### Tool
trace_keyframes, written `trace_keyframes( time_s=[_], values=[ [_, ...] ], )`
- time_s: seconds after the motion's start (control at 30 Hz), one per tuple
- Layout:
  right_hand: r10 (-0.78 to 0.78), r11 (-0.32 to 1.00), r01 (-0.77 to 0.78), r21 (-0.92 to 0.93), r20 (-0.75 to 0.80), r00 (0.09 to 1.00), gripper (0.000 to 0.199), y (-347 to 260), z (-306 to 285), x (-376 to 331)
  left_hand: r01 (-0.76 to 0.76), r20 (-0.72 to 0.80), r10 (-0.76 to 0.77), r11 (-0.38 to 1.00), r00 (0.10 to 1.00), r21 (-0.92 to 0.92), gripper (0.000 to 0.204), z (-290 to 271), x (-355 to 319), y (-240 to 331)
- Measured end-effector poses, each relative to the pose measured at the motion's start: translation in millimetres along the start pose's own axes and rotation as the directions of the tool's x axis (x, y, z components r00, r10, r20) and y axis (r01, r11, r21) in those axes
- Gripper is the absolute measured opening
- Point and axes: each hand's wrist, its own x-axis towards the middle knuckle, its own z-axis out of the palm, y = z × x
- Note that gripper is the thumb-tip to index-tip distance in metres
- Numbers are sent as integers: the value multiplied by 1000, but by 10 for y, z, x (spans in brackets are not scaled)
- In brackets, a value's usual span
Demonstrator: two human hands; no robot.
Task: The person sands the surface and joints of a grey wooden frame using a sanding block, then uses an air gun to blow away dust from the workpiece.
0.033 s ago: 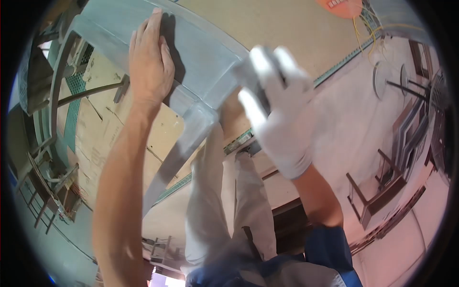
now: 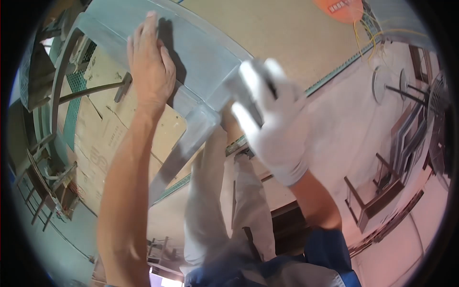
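Note:
A grey, smooth-surfaced furniture frame (image 2: 203,60), perhaps a chair, lies on its side in front of me, with a broad flat panel and curved legs. My bare left hand (image 2: 152,71) rests flat on this panel, its fingers stretched toward the far edge. At the panel's right end, my right hand (image 2: 279,124) wears a white glove and grips a grey block-like pad (image 2: 244,93). Motion blurs the glove and the pad, so the pad's exact kind and whether it touches the frame cannot be made out.
Under the frame is a tan board-topped surface (image 2: 291,45) with a green mesh edge. A printed cardboard sheet (image 2: 114,138) shows at left. An orange object (image 2: 342,9) with yellow strings sits at far right. Dark furniture frames (image 2: 377,196) stand on the floor to the right.
My gloved right hand has shifted slightly left and nearer to me with the pad in it. My left hand stays flat on the panel.

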Motion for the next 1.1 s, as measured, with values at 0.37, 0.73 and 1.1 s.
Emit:
trace_keyframes(
  time_s=[0.37,0.73,1.1],
  values=[
    [-92,994,109,-15,421,902,57,-566,371,572,603,-123,-820,504,559,-619,54,-1,-62,-46],
    [-327,921,366,-133,242,913,41,-1292,2100,2715,679,29,-905,296,424,-672,58,78,-17,163],
    [-255,965,253,76,511,821,55,-1123,1380,2365,795,107,-948,188,301,-576,61,-14,64,180]
  ],
)
